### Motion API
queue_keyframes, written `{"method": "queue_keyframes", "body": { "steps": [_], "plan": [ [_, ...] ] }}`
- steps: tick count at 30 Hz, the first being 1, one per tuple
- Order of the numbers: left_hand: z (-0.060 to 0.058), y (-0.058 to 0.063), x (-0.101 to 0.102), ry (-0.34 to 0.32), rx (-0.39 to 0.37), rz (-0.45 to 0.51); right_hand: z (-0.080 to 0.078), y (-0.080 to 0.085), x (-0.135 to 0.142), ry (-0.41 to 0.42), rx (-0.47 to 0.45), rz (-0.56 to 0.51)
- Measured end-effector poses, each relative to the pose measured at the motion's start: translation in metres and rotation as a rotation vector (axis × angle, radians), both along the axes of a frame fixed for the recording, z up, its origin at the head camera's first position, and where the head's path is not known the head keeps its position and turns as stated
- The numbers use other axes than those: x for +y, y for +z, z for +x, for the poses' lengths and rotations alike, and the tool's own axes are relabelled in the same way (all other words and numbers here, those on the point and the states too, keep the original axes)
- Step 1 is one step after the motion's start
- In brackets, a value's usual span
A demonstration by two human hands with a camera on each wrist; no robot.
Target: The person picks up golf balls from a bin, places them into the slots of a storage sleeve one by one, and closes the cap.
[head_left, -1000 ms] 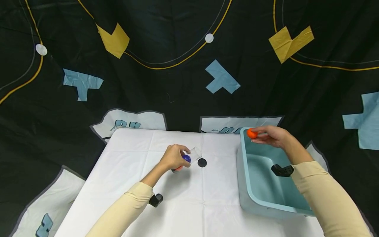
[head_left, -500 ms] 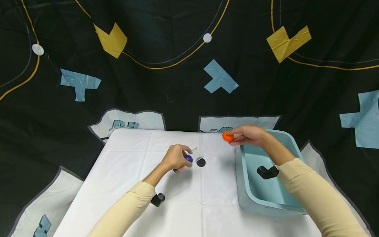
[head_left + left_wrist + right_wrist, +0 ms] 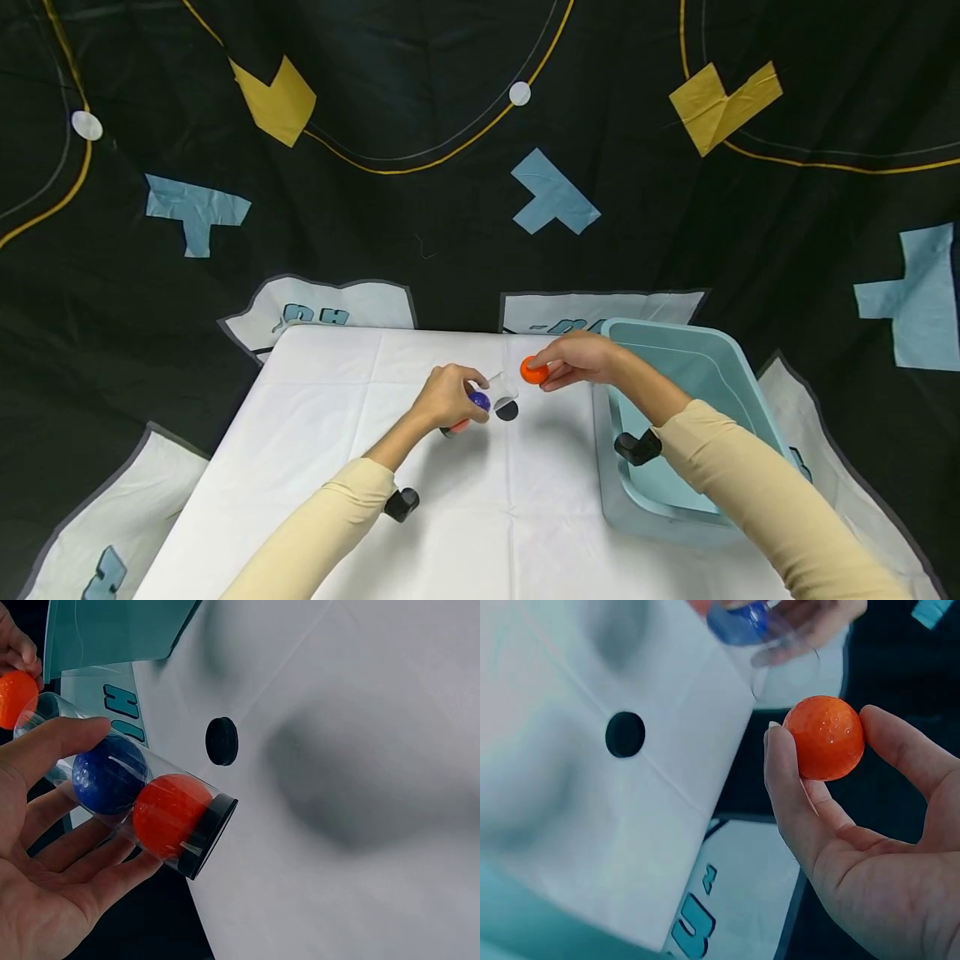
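My left hand (image 3: 444, 398) grips a clear plastic tube (image 3: 161, 766) tilted above the table. Inside it, a blue ball (image 3: 111, 774) lies beside a red-orange ball (image 3: 172, 814), which sits against the black cap (image 3: 208, 836) at the closed end. The tube's other end is uncovered and points toward my right hand (image 3: 577, 362). Between thumb and fingers that hand pinches an orange ball (image 3: 825, 738), held just apart from the tube's open mouth. A loose black lid (image 3: 222, 741) lies on the white table beneath the tube.
The white-covered table (image 3: 322, 467) lies below both hands. On its right side stands a light blue bin (image 3: 611, 492), partly beneath my right forearm. A black curtain (image 3: 420, 225) with tape shapes hangs behind the table.
My right hand has moved left from over the bin, bringing the orange ball close to the tube's open end. The left hand has stayed nearly still with the tube.
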State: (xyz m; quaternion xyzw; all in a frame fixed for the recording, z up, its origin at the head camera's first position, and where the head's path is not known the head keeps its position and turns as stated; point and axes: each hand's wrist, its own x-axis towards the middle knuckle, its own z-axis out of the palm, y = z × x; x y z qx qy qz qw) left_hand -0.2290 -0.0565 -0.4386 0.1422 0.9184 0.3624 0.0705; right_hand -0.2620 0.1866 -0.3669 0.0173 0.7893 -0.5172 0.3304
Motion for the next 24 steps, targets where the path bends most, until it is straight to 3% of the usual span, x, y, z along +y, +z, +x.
{"method": "queue_keyframes", "body": {
  "steps": [10,24],
  "plan": [
    [-0.001,0.000,0.005,-0.010,-0.004,0.005,0.003,-0.013,-0.018,0.008,-0.035,0.016],
    [0.000,-0.003,0.008,-0.034,0.011,-0.002,0.009,-0.023,-0.025,0.035,0.006,0.014]
  ]
}}
